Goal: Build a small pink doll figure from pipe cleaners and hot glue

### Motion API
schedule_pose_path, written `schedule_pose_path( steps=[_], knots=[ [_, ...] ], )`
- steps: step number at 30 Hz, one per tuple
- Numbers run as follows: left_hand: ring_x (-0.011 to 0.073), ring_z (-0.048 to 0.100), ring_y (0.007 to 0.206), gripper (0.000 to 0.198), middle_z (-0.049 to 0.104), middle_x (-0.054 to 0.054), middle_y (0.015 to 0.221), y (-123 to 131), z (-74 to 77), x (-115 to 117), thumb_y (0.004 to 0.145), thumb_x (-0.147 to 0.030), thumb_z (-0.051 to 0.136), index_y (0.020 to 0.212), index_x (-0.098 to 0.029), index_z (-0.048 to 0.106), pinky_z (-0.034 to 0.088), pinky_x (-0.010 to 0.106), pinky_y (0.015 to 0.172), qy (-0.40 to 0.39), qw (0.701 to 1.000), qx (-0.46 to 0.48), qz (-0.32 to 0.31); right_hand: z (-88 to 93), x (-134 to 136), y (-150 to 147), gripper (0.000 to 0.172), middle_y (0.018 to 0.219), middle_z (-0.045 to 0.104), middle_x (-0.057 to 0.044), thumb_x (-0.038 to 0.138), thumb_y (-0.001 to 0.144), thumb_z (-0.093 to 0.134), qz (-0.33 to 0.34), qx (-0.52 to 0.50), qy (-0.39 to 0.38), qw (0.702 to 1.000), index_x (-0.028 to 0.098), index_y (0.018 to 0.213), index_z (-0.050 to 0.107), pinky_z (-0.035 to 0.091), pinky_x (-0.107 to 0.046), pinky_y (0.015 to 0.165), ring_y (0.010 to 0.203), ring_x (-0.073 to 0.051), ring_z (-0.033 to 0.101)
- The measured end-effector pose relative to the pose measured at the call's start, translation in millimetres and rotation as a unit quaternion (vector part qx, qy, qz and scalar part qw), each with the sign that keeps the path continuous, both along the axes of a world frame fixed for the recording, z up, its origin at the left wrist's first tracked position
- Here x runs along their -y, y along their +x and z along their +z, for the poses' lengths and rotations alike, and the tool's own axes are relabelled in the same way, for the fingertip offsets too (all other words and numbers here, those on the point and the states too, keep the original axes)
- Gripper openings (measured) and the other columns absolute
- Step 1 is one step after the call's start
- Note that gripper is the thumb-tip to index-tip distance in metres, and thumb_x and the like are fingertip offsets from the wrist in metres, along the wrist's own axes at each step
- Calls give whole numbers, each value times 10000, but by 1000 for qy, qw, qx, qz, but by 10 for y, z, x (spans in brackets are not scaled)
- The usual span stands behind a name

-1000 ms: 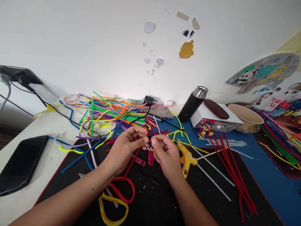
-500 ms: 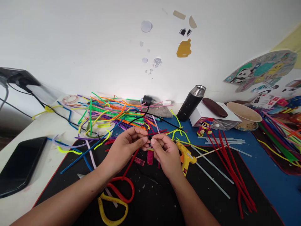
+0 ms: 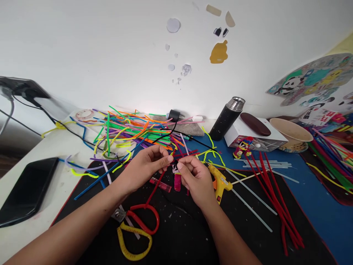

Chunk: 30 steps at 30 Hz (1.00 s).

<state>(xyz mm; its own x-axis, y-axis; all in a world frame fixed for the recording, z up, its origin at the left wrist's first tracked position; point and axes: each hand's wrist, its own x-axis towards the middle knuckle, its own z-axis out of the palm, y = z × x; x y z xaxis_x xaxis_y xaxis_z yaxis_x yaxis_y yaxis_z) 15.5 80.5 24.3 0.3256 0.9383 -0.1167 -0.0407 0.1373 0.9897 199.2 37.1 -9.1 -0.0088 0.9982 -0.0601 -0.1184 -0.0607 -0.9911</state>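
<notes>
My left hand [image 3: 150,165] and my right hand [image 3: 195,180] face each other above the black mat [image 3: 176,235], fingertips a short way apart. Each hand is pinched closed. A small dark piece [image 3: 177,161] shows at the fingertips of my right hand; whether my left fingertips also grip part of it is too small to tell. Just below the hands lie a magenta figure piece [image 3: 177,181] and a clear pinkish-red item [image 3: 161,184]. Red-and-yellow-handled scissors [image 3: 135,235] rest beneath my left forearm.
A yellow glue gun [image 3: 222,184] lies right of my right hand, near glue sticks [image 3: 252,209] and red pipe cleaners [image 3: 278,206]. Behind are piled pipe cleaners [image 3: 132,129], a black bottle [image 3: 226,119], a white box [image 3: 255,136] and a small figure [image 3: 242,147]. A phone [image 3: 27,189] lies left.
My fingertips have drawn slightly apart, uncovering more of the magenta figure piece below. The view has shifted a little, and the scissors' pivot now shows.
</notes>
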Motion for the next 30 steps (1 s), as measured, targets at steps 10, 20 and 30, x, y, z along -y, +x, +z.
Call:
schedule_pose_path(
  steps=[10, 20, 30],
  knots=[
    [184, 641, 713, 344, 753, 55, 819, -160, 18, -92, 812, -498, 860, 955, -189, 813, 511, 276, 672, 34, 997, -51, -40, 1, 28, -1, 250, 573, 436, 88, 451, 946, 712, 21, 36, 0, 999, 206, 908, 679, 257, -214, 424, 461, -87, 318],
    [218, 680, 766, 275, 771, 63, 843, -178, 94, -53, 828, -461, 843, 921, -203, 825, 520, 284, 691, 48, 992, -69, -95, 16, 55, -20, 235, 622, 456, 65, 444, 946, 701, 38, 82, 25, 996, 213, 913, 687, 327, -251, 522, 551, -126, 406],
    [197, 655, 728, 189, 751, 48, 822, -170, 67, -47, 864, -385, 799, 921, -205, 797, 470, 280, 662, 44, 987, -92, -122, 32, 69, -37, 199, 632, 474, 62, 408, 952, 692, 40, 94, 34, 994, 212, 919, 694, 329, -258, 532, 559, -126, 426]
  ],
)
